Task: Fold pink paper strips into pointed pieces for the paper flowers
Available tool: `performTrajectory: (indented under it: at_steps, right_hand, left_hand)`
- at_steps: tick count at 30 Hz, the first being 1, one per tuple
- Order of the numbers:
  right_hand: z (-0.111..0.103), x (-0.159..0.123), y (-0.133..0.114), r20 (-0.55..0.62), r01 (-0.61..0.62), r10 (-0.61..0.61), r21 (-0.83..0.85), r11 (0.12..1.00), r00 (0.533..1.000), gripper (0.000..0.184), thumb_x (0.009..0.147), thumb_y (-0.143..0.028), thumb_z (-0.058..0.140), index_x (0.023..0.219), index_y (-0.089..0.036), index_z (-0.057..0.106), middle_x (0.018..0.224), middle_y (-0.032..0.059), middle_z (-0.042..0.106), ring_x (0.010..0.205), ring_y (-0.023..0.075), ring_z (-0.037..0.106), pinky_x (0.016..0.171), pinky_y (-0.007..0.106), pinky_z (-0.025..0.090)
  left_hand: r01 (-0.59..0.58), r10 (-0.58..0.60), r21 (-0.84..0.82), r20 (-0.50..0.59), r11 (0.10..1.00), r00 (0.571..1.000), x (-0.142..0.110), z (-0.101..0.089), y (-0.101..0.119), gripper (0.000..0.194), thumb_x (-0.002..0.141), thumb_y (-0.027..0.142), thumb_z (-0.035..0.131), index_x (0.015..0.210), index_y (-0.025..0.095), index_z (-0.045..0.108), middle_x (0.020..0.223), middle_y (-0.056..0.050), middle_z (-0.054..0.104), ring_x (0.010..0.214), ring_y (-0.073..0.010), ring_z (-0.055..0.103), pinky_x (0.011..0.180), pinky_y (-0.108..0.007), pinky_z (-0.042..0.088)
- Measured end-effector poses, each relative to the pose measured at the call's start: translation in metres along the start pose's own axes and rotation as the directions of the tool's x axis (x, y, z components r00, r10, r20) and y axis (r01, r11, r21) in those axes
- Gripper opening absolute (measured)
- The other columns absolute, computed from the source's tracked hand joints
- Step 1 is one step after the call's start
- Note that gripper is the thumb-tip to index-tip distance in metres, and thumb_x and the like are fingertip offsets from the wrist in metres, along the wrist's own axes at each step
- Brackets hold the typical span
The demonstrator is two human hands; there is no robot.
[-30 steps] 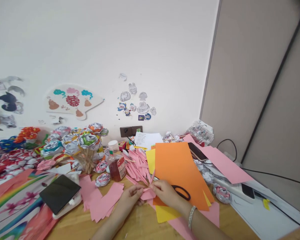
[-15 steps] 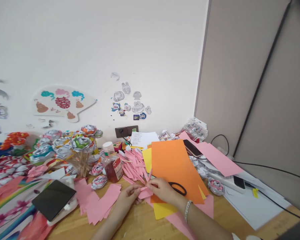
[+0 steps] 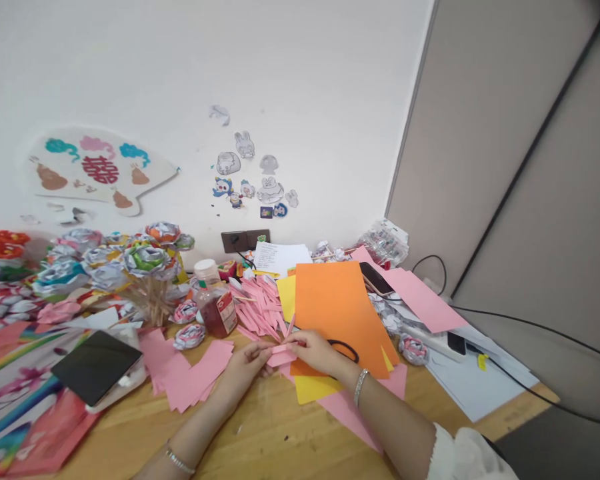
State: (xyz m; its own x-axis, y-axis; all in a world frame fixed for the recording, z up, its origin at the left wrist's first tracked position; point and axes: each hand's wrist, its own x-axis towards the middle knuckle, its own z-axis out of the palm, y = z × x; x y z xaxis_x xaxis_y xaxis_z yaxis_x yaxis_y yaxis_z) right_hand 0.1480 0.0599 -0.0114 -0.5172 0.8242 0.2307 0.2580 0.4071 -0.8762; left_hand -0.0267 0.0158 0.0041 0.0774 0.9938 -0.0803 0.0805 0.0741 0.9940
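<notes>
Both of my hands meet over a small folded piece of pink paper [image 3: 281,354] at the middle of the wooden table [image 3: 280,440]. My left hand [image 3: 247,363] pinches its left end with closed fingers. My right hand [image 3: 314,349] pinches its right end, resting on an orange sheet [image 3: 337,307]. A bracelet sits on each wrist. Black scissors [image 3: 347,351] lie on the orange sheet just right of my right hand. A heap of folded pink paper strips [image 3: 259,310] lies just behind my hands.
A stack of pink paper squares [image 3: 190,373] lies left of my hands, with a dark tablet [image 3: 96,367] further left. A red-labelled bottle [image 3: 215,307], paper roses on sticks [image 3: 145,267], a phone [image 3: 376,279], pink sheets [image 3: 420,300] and cables [image 3: 520,327] crowd the back and right.
The view has shifted, so everything sits lower and further left in the picture and more of my arms show. My hands have stayed together on the pink piece.
</notes>
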Motion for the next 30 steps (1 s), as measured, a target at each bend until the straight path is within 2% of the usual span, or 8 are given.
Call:
performTrajectory:
  at_steps: [8, 13, 18, 22, 30]
  right_hand:
    - [-0.001, 0.000, 0.002, 0.017, -0.012, 0.012, 0.009, 1.000, 1.000, 0.020, 0.075, -0.020, 0.051, 0.086, -0.016, 0.067, 0.081, 0.0027, 0.064, 0.073, 0.0149, 0.056, 0.065, 0.023, 0.040]
    - [-0.002, 0.001, 0.007, 0.037, -0.009, 0.009, 0.009, 1.000, 0.999, 0.020, 0.076, -0.021, 0.051, 0.087, -0.015, 0.066, 0.084, 0.0040, 0.064, 0.077, 0.0159, 0.057, 0.067, 0.024, 0.041]
    - [-0.001, 0.002, 0.009, 0.040, -0.015, 0.016, -0.041, 0.999, 0.999, 0.020, 0.076, -0.021, 0.051, 0.088, -0.016, 0.066, 0.085, 0.0038, 0.065, 0.078, 0.0159, 0.057, 0.068, 0.024, 0.042]
    - [0.000, 0.001, 0.004, 0.034, -0.023, 0.025, -0.081, 0.996, 0.999, 0.019, 0.077, -0.021, 0.050, 0.086, -0.017, 0.066, 0.085, 0.0029, 0.065, 0.076, 0.0150, 0.057, 0.067, 0.022, 0.041]
    - [0.003, -0.001, 0.003, 0.022, -0.007, 0.012, -0.237, 0.971, 1.000, 0.021, 0.078, -0.034, 0.052, 0.079, -0.018, 0.066, 0.071, -0.0007, 0.063, 0.066, 0.0124, 0.054, 0.057, 0.020, 0.035]
  left_hand:
    - [-0.012, 0.013, 0.044, -0.017, 0.999, 1.000, -0.001, 0.000, -0.002, 0.025, 0.065, 0.037, 0.063, 0.077, 0.015, 0.064, 0.051, 0.002, 0.064, 0.048, -0.0132, 0.057, 0.051, -0.022, 0.043]
    - [-0.002, 0.003, 0.079, -0.001, 0.997, 1.000, 0.000, -0.002, -0.006, 0.028, 0.066, 0.037, 0.062, 0.082, 0.014, 0.064, 0.055, 0.001, 0.065, 0.050, -0.0135, 0.058, 0.052, -0.023, 0.045]
    - [-0.008, 0.006, 0.128, 0.014, 0.992, 1.000, -0.002, -0.001, -0.002, 0.031, 0.068, 0.038, 0.059, 0.087, 0.013, 0.063, 0.054, 0.001, 0.064, 0.051, -0.0144, 0.058, 0.054, -0.025, 0.046]
    - [-0.043, 0.038, 0.195, 0.028, 0.980, 0.999, -0.005, 0.002, 0.004, 0.028, 0.069, 0.038, 0.057, 0.079, 0.014, 0.065, 0.051, 0.003, 0.060, 0.051, -0.0142, 0.056, 0.053, -0.024, 0.043]
    - [-0.086, 0.080, 0.262, 0.032, 0.961, 0.996, -0.005, 0.003, 0.001, 0.026, 0.073, 0.037, 0.052, 0.078, 0.014, 0.064, 0.053, 0.002, 0.060, 0.053, -0.0141, 0.056, 0.052, -0.023, 0.042]
